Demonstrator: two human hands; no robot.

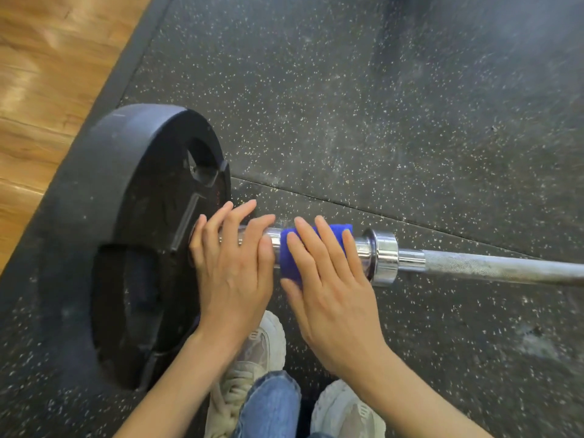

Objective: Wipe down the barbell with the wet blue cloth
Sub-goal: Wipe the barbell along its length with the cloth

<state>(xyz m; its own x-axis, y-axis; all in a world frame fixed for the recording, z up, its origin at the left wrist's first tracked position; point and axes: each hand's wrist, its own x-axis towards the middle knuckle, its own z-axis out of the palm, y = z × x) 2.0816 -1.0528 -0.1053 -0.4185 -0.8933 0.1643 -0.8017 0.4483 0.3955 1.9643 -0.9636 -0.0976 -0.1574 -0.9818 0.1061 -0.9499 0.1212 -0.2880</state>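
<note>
The barbell [474,267] is running left-right; right hand [328,279] fingers, straight, are pressing the blue cloth [287,257] onto its sleeve

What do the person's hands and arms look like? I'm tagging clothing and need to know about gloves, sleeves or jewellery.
Both the left hand and right hand are bare: no gloves, rings, watch or bracelets. The forearms show no sleeves.
</note>
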